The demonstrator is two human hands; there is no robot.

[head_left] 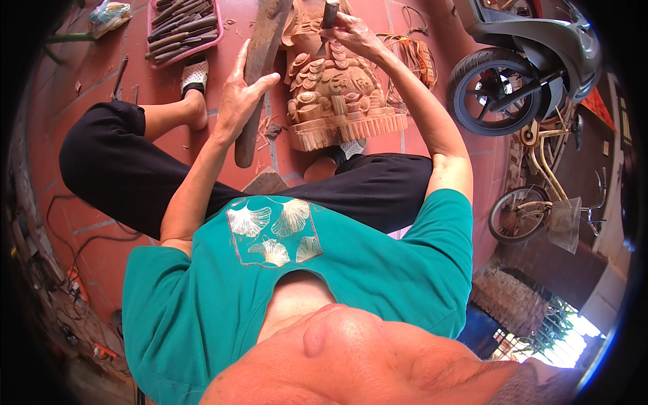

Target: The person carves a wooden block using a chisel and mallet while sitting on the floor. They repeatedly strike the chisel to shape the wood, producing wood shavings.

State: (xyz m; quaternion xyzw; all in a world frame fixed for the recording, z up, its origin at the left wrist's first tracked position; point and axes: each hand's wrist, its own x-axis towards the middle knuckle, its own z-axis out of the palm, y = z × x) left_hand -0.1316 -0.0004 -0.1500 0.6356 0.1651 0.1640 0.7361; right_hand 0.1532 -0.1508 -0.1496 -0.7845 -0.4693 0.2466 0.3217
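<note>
Red tiled floor (98, 192) supports the carved figure (341, 88) at twelve o'clock, within easy reach; at eleven, the left hand (236, 101) seems clamped round a wooden club (250, 131); the right hand (356, 35) encloses a chisel (330, 15), angled toward the figure.

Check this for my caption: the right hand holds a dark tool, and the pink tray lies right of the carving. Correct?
Wrong side: in the head view, the pink tray lies left of the carving. The right hand holds a dark tool, yes.
</note>
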